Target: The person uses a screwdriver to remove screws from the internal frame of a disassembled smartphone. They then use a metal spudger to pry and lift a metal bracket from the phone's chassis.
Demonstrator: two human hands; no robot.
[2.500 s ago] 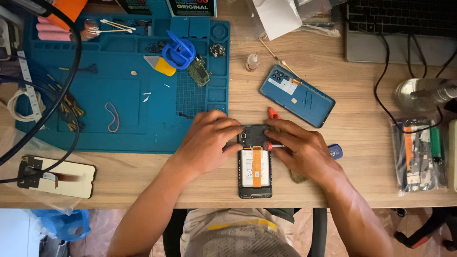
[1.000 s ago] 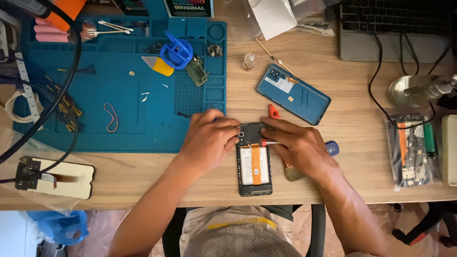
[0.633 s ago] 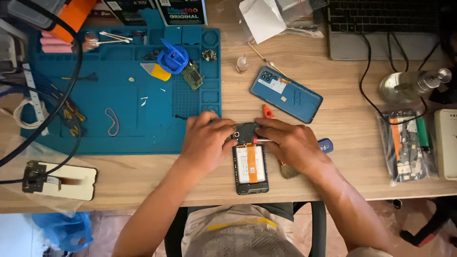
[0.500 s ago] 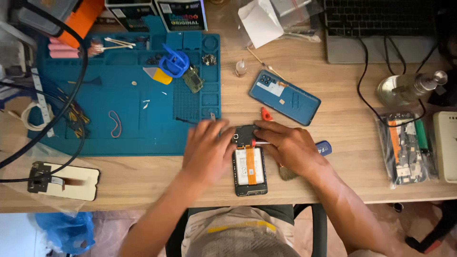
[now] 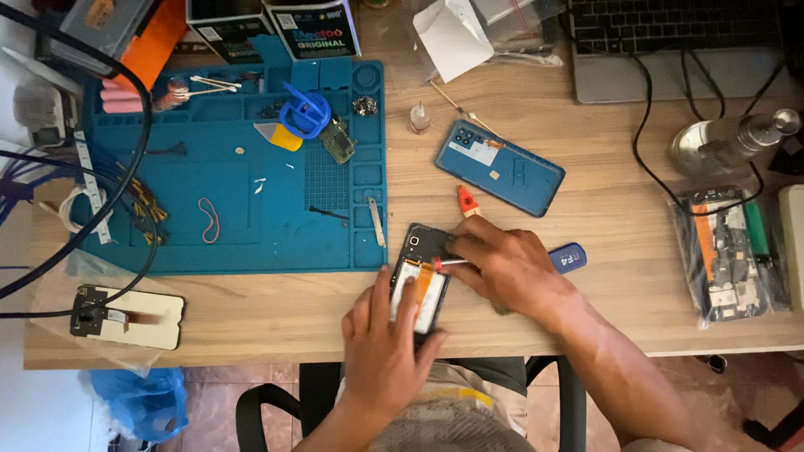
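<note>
Bare wood lies open ahead of the right hand (image 5: 502, 272), between its fingertips and the blue back cover (image 5: 499, 166); only a small red pick (image 5: 466, 202) sits in that gap. A blue stick (image 5: 568, 258) lies just beside its knuckles. The mat (image 5: 251, 243) edges close ahead of the left hand (image 5: 387, 339), with a metal strip (image 5: 376, 222) on it. Far right, a parts bag (image 5: 727, 255) and cables (image 5: 649, 125) crowd the desk (image 5: 620, 218). Left of the left fingers the wood is free up to the screen (image 5: 126, 316).

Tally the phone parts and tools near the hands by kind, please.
Opened phone, under the left hand: 1
Blue back cover: 1
Thin tool, in the right hand: 1
Red pick: 1
Small blue tool, behind the right hand: 1
Total: 5
</note>
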